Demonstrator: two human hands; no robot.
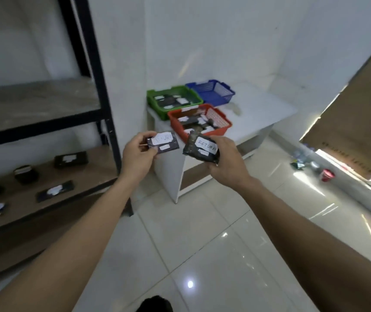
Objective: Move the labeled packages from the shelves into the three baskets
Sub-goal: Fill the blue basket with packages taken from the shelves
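Both arms are stretched out forward, each hand holding a dark, glossy plastic package. The left hand [137, 154] pinches a flat rectangular package [164, 142] by its left end, thumb on top; its white label is too blurry to read. The right hand [222, 156] curls around a lumpier, crinkly package [201, 147] with a paper label that looks like "RETURN", last letters hidden by the fingers. Just past the fingertips, on a white table [258, 118], sit mesh plastic baskets: red basket [221, 122] nearest, green basket [155, 104] and blue basket [222, 92] behind it. More packages lie on the wooden shelf [45, 176], left of the left hand.
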